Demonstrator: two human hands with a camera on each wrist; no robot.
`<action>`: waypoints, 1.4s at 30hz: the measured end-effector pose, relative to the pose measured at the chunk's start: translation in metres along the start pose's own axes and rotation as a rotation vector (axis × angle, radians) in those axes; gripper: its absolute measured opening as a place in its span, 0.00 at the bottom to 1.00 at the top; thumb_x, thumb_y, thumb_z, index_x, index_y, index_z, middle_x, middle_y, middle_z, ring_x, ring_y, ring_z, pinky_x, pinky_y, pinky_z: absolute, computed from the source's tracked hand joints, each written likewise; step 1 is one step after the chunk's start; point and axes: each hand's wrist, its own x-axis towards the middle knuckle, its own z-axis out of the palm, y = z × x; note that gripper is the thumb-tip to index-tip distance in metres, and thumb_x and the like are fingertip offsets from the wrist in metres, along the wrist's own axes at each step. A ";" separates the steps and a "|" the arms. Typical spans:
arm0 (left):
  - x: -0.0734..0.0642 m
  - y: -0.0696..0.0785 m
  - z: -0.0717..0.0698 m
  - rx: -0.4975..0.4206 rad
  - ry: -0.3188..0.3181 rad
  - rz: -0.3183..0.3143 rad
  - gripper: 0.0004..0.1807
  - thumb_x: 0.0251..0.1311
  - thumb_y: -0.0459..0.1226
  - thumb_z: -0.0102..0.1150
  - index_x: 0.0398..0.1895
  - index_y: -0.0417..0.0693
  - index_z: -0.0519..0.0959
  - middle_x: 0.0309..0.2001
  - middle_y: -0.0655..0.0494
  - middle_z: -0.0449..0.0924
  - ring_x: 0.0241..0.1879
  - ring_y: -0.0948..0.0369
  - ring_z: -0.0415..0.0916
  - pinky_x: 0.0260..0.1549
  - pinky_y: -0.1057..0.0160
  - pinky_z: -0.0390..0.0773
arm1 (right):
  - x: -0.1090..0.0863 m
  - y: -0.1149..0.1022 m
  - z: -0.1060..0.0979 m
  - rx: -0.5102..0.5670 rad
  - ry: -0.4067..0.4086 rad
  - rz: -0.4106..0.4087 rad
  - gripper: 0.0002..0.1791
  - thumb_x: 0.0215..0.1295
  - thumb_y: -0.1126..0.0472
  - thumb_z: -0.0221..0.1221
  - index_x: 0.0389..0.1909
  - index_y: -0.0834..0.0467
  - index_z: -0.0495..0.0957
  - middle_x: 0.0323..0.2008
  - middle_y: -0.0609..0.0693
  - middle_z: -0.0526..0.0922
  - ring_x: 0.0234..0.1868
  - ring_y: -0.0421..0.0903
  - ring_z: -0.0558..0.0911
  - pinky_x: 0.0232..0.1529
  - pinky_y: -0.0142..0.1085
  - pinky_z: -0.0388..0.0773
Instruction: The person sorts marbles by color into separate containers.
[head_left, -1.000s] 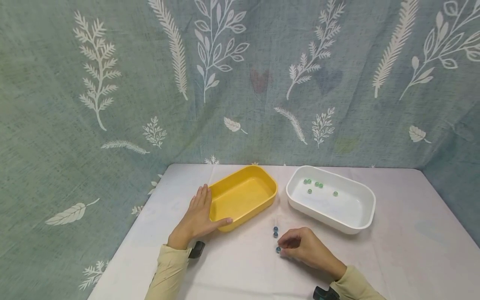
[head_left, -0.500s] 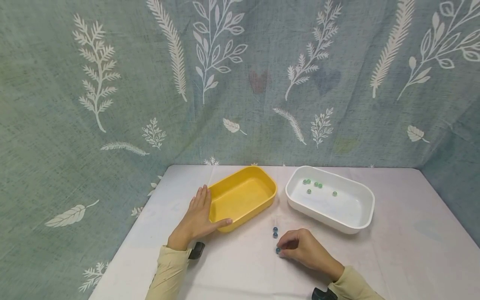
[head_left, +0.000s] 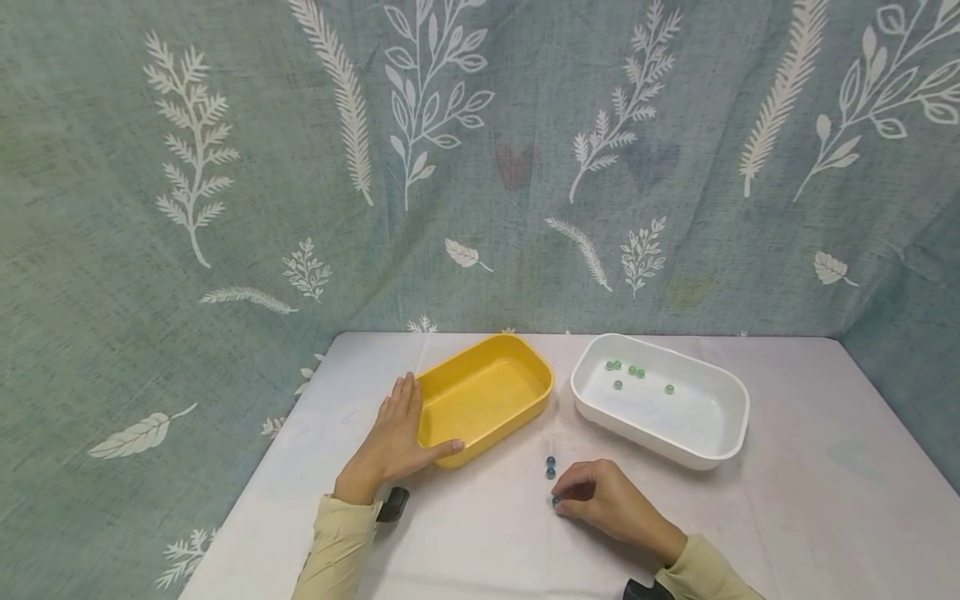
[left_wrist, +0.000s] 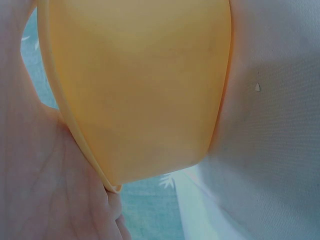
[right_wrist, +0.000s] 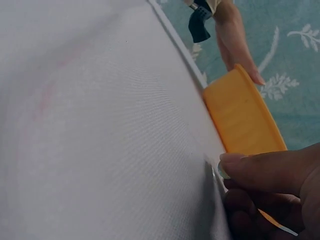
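Observation:
My left hand rests with straight fingers along the left end of a yellow tray, its thumb lying at the near rim. In the left wrist view the palm is against the rim of that tray. My right hand is low over the table and pinches a dark blue glass marble between thumb and fingers. In the right wrist view a glassy edge of the marble shows by the thumb tip. Two more dark blue marbles lie just beyond that hand, one behind the other.
A white tray stands at the back right with several pale green marbles in it. White cloth covers the table. A green leaf-patterned curtain hangs behind the table's far edge.
My right thumb and fingers have closed around the nearest blue marble, after a slight move left. My left hand and both trays have stayed put.

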 end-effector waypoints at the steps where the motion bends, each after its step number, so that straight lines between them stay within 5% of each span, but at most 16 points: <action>1: 0.000 0.000 0.000 -0.001 -0.001 -0.003 0.75 0.51 0.79 0.55 0.82 0.33 0.37 0.85 0.38 0.29 0.85 0.43 0.30 0.82 0.39 0.41 | 0.000 0.000 0.000 0.000 0.000 -0.002 0.08 0.55 0.64 0.75 0.36 0.53 0.90 0.35 0.42 0.90 0.36 0.31 0.81 0.39 0.28 0.81; 20: 0.000 0.004 -0.003 -0.004 0.012 0.014 0.75 0.51 0.79 0.54 0.83 0.34 0.37 0.85 0.39 0.29 0.85 0.43 0.30 0.82 0.39 0.42 | 0.005 -0.010 -0.022 0.148 0.061 -0.022 0.07 0.62 0.64 0.71 0.39 0.63 0.89 0.40 0.56 0.91 0.39 0.30 0.85 0.43 0.28 0.84; 29: -0.003 0.003 -0.004 -0.015 0.012 0.019 0.74 0.52 0.77 0.56 0.82 0.33 0.37 0.85 0.38 0.29 0.85 0.42 0.30 0.82 0.40 0.41 | 0.020 -0.024 -0.036 0.183 0.116 0.034 0.11 0.63 0.61 0.71 0.42 0.64 0.89 0.42 0.57 0.91 0.39 0.33 0.87 0.42 0.28 0.85; 42: -0.004 0.000 -0.002 -0.006 0.013 0.013 0.74 0.52 0.77 0.56 0.82 0.33 0.38 0.85 0.38 0.30 0.85 0.42 0.31 0.82 0.41 0.42 | 0.051 -0.042 -0.045 0.237 0.148 -0.007 0.10 0.64 0.60 0.71 0.43 0.61 0.89 0.43 0.57 0.90 0.39 0.39 0.88 0.43 0.30 0.86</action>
